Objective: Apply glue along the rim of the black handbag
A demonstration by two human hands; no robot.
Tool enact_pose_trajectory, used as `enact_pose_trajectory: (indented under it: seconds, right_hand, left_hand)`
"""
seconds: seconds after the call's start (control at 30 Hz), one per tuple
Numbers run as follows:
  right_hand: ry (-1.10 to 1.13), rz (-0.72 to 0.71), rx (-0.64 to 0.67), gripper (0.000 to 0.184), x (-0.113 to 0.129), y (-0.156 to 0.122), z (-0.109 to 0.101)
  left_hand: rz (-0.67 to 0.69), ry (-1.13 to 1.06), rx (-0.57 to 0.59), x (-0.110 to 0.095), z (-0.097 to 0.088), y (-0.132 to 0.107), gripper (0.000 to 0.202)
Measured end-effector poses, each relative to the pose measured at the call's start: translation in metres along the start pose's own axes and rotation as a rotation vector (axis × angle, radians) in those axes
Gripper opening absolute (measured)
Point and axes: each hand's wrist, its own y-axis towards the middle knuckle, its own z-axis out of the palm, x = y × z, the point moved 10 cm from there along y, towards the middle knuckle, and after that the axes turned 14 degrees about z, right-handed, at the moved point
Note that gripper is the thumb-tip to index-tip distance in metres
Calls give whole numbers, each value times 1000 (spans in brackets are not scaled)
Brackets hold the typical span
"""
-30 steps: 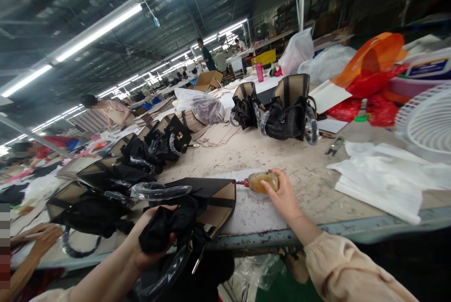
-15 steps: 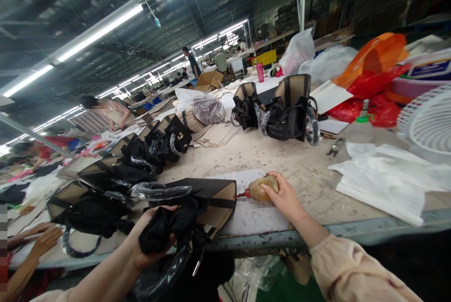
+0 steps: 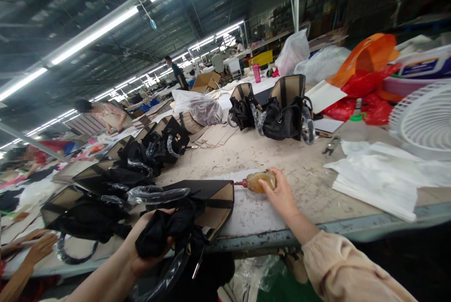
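Note:
My left hand [image 3: 143,245] is closed around a bunch of black lining fabric [image 3: 165,229] belonging to a black and tan handbag [image 3: 207,198] that lies on its side at the table's near edge. A plastic-wrapped handle [image 3: 158,194] lies across the bag. My right hand [image 3: 282,196] grips a small squeeze bottle of amber glue [image 3: 259,181] lying on the table. Its red nozzle points left and touches the bag's edge.
More black and tan handbags [image 3: 105,177] lie in a row to the left, and two others [image 3: 282,109] stand further back. White sheets [image 3: 380,175], scissors [image 3: 331,144], a white fan guard [image 3: 426,119] and red and orange bags [image 3: 366,81] are on the right. Other people work at left, one hand [image 3: 38,248] close by.
The glue bottle and my right hand shifted very slightly; my left hand keeps its grip on the black fabric. A person in the background walked left.

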Motion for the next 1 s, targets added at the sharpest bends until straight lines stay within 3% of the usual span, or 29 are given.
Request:
enact_pose_trajectory:
  seconds: [0.23,0.47,1.0]
  right_hand:
    - [-12,9,81,40,-2,-5,7]
    - [0,23,21,43,-1,0,6]
    - [2,72,44,46,-4,1,8]
  left_hand:
    - [7,1,34,0,3,1,8]
    - [-23,-11,29,2,5,-3,11]
    - [0,13,57,2,1,6,11]
